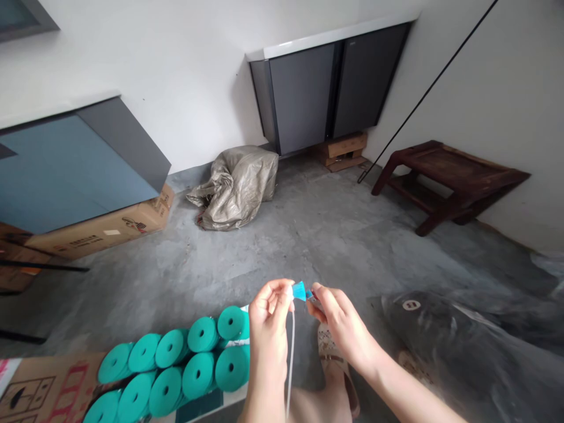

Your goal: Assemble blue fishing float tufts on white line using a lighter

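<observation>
The 2 hands meet low in the middle of the view, above the grey concrete floor (308, 235). The left hand (269, 317) is curled nearly closed, its thumb and forefinger pinching 1 small teal piece (299, 291). That piece lies with its long axis roughly level, running left to right between the hands, its wider end toward the left hand and its narrower end pointing at the right. The right hand (341, 323) is also mostly closed, fingertips pinched at the narrow end of the piece, where a small blue and red bit shows; what that bit is cannot be told. 1 thin white cord (291, 358) hangs straight down from the left hand's pinch, its long axis upright, running out of the bottom of the view.

Just left of the left hand, teal rolls (198, 376) lie packed in 2 rows with their holed ends facing the camera; 11 can be counted, and the lowest are cut by the frame edge. They rest on flattened cardboard (39, 390). Below the right hand 1 patterned sandal (328, 346) shows. Black plastic sheeting (462, 346) spreads to the right. Farther off are 1 crumpled sack (235, 188), 1 dark wooden stool (449, 182), 2 grey cabinets (326, 88), and 1 long cardboard box (110, 226) under the left one.
</observation>
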